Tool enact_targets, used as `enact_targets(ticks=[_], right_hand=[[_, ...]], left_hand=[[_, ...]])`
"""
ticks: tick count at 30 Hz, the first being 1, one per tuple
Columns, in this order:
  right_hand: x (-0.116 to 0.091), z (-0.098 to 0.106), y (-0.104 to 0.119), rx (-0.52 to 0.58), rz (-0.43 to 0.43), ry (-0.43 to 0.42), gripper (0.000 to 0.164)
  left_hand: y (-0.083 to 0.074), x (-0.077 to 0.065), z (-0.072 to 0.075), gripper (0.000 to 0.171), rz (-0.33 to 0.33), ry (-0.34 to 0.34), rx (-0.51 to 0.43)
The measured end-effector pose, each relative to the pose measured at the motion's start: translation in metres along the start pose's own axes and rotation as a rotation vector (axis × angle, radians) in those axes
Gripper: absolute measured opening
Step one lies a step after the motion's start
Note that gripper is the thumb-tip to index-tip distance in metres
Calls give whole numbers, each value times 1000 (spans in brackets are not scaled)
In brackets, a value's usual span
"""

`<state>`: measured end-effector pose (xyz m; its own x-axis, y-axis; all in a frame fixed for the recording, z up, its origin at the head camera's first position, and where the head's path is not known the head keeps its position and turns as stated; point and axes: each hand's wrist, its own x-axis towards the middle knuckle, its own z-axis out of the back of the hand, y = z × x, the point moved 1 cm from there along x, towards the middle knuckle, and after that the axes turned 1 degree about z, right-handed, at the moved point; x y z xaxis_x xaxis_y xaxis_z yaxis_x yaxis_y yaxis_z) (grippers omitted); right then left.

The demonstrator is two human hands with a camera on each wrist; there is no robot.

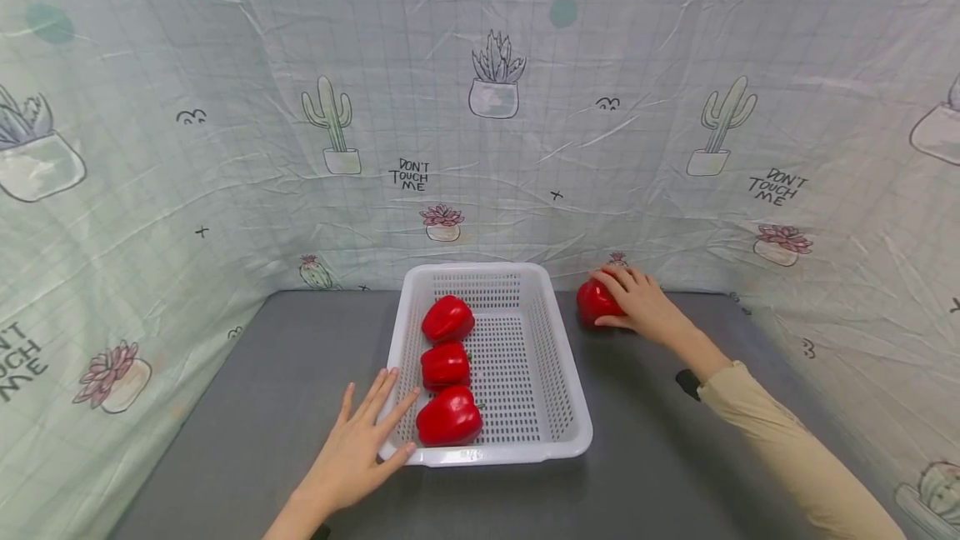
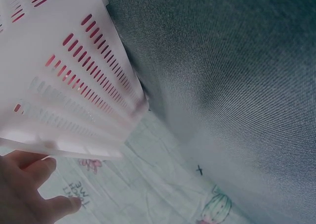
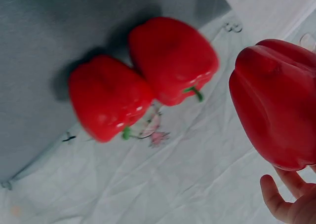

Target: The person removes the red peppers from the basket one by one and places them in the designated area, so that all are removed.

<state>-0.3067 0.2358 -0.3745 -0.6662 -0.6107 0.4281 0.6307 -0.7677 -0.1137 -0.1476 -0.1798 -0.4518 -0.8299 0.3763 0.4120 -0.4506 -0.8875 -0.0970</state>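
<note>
A white perforated plastic basket point(image 1: 570, 407) stands on the table. Inside it, three red bell peppers line its left side: a far one point(image 1: 447, 319), a middle one point(image 1: 446, 366) and a near one point(image 1: 449, 417). My left hand point(image 1: 348, 448) lies with spread fingers over the basket's near left corner, touching the rim; the left wrist view shows fingertips point(image 2: 47, 169) at that edge. To the right of the basket, my right hand point(image 1: 641, 307) grips another red bell pepper point(image 3: 276, 100), its fingers curled around it.
In the right wrist view, two more red bell peppers, one point(image 3: 109, 98) against the other point(image 3: 173, 61), rest on the grey table point(image 1: 300, 373) beside the curtain. Cactus-printed curtain point(image 1: 555, 132) surrounds the table at the back and sides.
</note>
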Motion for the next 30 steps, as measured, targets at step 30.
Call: enact_targets(ticks=[30], right_hand=[[-57,-1,-90,-84,-203,-34,77]], left_hand=[[0,1,2,65,29,50,-33]])
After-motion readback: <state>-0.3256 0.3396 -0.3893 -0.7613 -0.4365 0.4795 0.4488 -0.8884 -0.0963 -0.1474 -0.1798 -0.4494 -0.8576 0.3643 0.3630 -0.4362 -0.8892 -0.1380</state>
